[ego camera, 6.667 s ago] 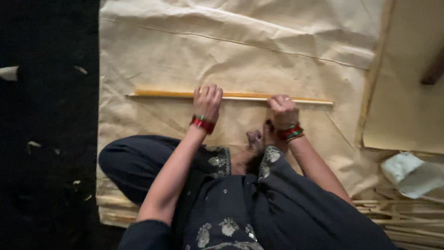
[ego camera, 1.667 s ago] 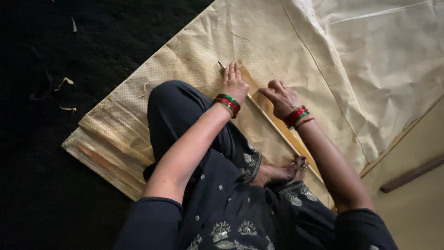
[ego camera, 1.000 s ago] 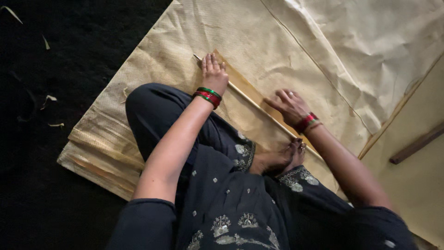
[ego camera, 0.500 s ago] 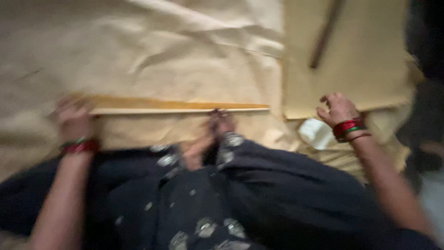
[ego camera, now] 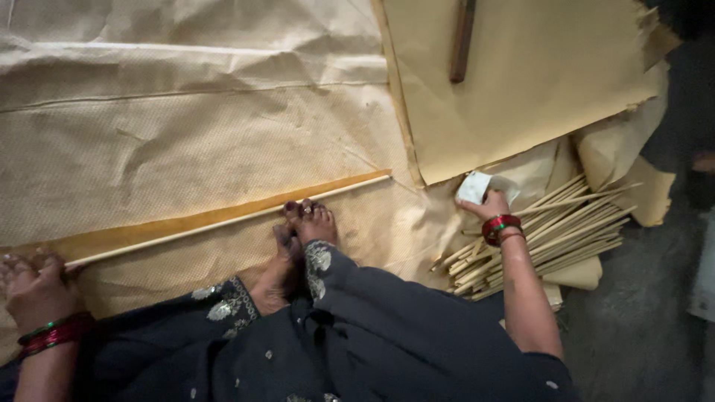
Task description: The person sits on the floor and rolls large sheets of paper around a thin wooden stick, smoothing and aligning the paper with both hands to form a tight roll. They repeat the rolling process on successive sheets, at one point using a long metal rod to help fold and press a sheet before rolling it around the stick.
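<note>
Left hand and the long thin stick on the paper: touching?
Touching. The head view shows the left hand pressed over the near end of the thin stick, whose tip disappears under the fingers.

No package, label, sign or screen shows anywhere among the paper sheets and sticks.

paper sheets [ego camera: 186,141]: matt tan, creased, finely dotted texture
stick [ego camera: 223,221]: smooth pale wood
stick bundle [ego camera: 551,231]: pale bare wood
bangles [ego camera: 500,225]: glossy red
</note>
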